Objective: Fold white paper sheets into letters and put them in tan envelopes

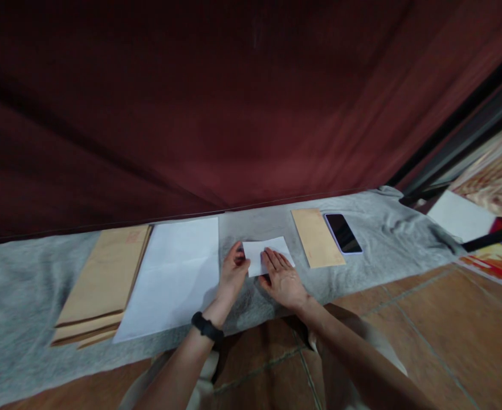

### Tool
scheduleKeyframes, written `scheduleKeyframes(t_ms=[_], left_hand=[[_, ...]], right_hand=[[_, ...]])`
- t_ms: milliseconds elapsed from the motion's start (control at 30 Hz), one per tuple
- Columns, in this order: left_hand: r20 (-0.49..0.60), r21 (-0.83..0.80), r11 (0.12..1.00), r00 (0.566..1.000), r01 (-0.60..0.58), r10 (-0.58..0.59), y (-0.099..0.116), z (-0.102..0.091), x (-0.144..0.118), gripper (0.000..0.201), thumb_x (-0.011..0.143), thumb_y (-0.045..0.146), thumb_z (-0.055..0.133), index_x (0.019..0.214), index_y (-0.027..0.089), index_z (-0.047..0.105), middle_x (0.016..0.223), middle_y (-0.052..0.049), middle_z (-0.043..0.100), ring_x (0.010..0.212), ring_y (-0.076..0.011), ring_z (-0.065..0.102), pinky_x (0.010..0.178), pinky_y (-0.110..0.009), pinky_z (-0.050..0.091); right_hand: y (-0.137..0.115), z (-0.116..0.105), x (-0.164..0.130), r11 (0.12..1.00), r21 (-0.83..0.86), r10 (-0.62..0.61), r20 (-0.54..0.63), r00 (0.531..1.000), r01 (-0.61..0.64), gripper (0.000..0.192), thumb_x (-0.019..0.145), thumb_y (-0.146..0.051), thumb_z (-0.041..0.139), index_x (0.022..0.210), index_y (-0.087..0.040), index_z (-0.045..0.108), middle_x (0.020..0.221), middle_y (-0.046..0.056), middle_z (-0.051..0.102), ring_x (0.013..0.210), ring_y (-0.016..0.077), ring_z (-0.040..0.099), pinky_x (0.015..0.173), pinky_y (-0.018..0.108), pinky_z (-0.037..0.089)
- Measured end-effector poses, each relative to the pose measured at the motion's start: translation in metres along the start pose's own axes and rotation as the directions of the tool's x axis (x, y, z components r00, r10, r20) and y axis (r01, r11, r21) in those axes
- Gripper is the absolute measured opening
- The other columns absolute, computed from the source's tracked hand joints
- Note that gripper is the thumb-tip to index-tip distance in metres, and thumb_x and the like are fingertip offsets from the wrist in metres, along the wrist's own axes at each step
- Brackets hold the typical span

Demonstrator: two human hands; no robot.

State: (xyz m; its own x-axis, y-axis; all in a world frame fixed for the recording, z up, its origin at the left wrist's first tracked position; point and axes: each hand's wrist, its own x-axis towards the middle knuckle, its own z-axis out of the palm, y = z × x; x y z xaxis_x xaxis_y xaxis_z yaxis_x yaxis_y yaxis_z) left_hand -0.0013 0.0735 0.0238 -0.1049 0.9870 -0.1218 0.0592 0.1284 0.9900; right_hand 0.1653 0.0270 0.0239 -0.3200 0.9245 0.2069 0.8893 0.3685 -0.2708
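A small white folded sheet of paper (255, 254) lies on the grey cloth in front of me. My left hand (232, 272), with a black band on its wrist, curls at the paper's left edge, thumb and fingers closed on it. Flat across the right part of the paper rests my right hand (284, 280), its fingers stretched out. To the left is a stack of larger white paper (178, 273). A single tan envelope (319, 238) lies to the right of my hands.
Several large brown envelopes (101, 273) are stacked at the left. A phone (343, 233) with a pale purple edge lies right of the tan envelope. The grey cloth (379, 239) ends above a tiled floor (439, 319). A dark red curtain (233, 114) hangs behind.
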Motion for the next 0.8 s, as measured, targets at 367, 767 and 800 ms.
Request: scheduleKeyframes(t_ms=[367, 767, 800], left_hand=[[-0.113, -0.149, 0.985, 0.991, -0.088, 0.071, 0.025, -0.003, -0.002, 0.054, 0.081, 0.036, 0.071, 0.132, 0.023, 0.058, 0.135, -0.010, 0.059, 0.118, -0.0228, 0.060, 0.101, -0.038, 0.049], [0.144, 0.114, 0.987, 0.985, -0.112, 0.095, 0.019, -0.002, 0.003, 0.061, 0.082, 0.022, 0.061, 0.142, 0.020, 0.052, 0.078, 0.001, 0.066, 0.070, -0.0164, 0.063, 0.074, -0.031, 0.053], [0.157, 0.182, 0.969, 0.978, -0.168, 0.141, 0.020, -0.005, 0.007, 0.057, 0.082, 0.020, 0.059, 0.138, 0.020, 0.056, 0.079, 0.000, 0.067, 0.070, -0.0162, 0.063, 0.074, -0.030, 0.052]], right_hand=[[0.019, -0.033, 0.024, 0.557, 0.826, 0.373, -0.154, 0.915, -0.088, 0.037, 0.099, -0.034, 0.045, 0.129, -0.023, 0.063, 0.128, 0.006, 0.068, 0.122, 0.0229, 0.060, 0.109, 0.041, 0.044], [0.022, -0.024, 0.026, -0.284, 0.943, 0.520, 0.302, 0.799, -0.172, 0.034, 0.068, -0.034, 0.079, 0.097, -0.020, 0.068, 0.090, 0.004, 0.075, 0.084, 0.0214, 0.071, 0.071, 0.030, 0.058], [0.026, -0.024, 0.026, -0.212, 0.954, 0.541, 0.295, 0.788, -0.212, 0.035, 0.069, -0.037, 0.077, 0.098, -0.020, 0.067, 0.090, 0.004, 0.075, 0.082, 0.0200, 0.070, 0.069, 0.029, 0.057]])
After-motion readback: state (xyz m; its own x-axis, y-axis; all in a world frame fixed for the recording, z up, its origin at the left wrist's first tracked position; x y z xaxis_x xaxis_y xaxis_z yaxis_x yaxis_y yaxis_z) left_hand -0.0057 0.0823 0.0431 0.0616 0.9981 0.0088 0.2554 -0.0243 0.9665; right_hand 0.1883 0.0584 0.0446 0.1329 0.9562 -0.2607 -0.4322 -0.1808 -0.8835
